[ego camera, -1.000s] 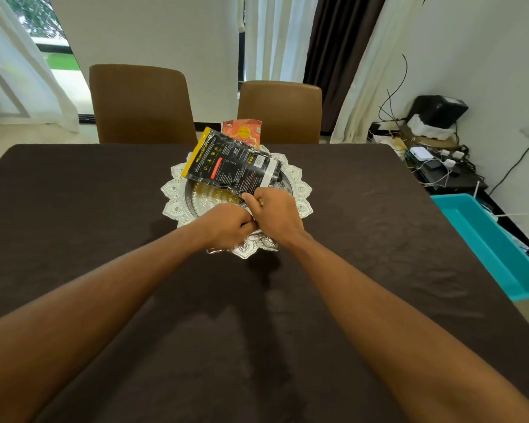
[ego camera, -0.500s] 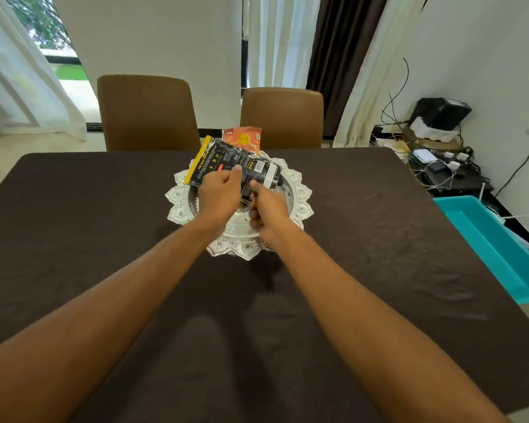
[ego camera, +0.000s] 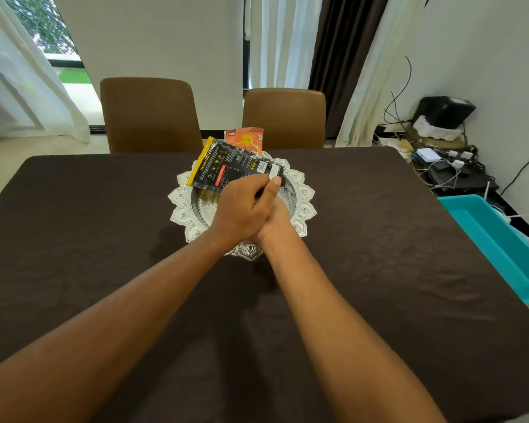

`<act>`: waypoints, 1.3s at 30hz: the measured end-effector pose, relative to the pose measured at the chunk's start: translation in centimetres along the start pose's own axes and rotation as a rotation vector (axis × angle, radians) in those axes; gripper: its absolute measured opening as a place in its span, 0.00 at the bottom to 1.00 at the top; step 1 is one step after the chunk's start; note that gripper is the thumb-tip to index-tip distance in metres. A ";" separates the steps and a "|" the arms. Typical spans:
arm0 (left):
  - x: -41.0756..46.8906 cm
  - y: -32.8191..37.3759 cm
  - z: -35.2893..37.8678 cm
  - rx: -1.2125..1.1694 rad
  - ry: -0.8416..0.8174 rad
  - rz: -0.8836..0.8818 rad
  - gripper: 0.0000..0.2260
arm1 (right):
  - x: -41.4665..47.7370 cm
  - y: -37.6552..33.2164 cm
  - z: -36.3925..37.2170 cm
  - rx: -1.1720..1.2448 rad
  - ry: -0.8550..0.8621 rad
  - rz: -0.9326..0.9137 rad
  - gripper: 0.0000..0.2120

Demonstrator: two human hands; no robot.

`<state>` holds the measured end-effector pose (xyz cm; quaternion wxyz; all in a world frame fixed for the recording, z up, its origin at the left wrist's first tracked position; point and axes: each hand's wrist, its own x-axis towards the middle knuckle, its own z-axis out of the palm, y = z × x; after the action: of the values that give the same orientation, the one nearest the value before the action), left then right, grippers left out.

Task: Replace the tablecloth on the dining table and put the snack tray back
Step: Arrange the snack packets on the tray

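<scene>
The dark brown tablecloth (ego camera: 104, 270) lies spread over the table right up to the near edge, lightly wrinkled, and my two bare forearms reach out across it toward the middle. There my left hand (ego camera: 242, 209) lies over my right hand (ego camera: 280, 219), both above the silver snack tray (ego camera: 303, 199), which sits on the cloth at the centre of the table. My left grip is clamped on the lower edge of the black snack packet (ego camera: 226, 169), fingers curled round it. That packet, yellow along one side, leans tilted in the tray. My right hand is mostly hidden beneath the left. One thumb tip shows at the packet's white corner, but I cannot tell whether that grip is closed on anything. Behind the black packet an orange packet (ego camera: 246, 140) stands upright at the tray's far side.

Past the far edge of the table stand two brown chairs (ego camera: 148, 114). To my right, off the table, is a teal tub (ego camera: 495, 239), and beyond it a tangle of cables and devices (ego camera: 440, 166) on the floor by the wall. White curtains (ego camera: 28, 96) hang at the windows.
</scene>
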<state>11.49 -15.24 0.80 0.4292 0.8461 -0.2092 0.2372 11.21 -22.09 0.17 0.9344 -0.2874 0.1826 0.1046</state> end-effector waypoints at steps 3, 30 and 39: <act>-0.2 0.4 -0.5 -0.018 0.089 0.015 0.21 | -0.4 0.1 0.5 0.046 0.043 0.112 0.16; -4.0 -5.5 -7.5 0.540 -0.817 0.080 0.30 | 2.0 -3.0 -4.1 -1.835 0.042 -0.828 0.26; -2.6 -3.9 -7.6 0.259 -0.794 -0.064 0.12 | 1.7 -3.0 -3.8 -1.852 0.033 -0.827 0.26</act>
<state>9.86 -6.48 0.78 0.2125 0.9249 -0.3002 -0.0965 12.61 -26.61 -1.97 0.3044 -0.9408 -0.0715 -0.1307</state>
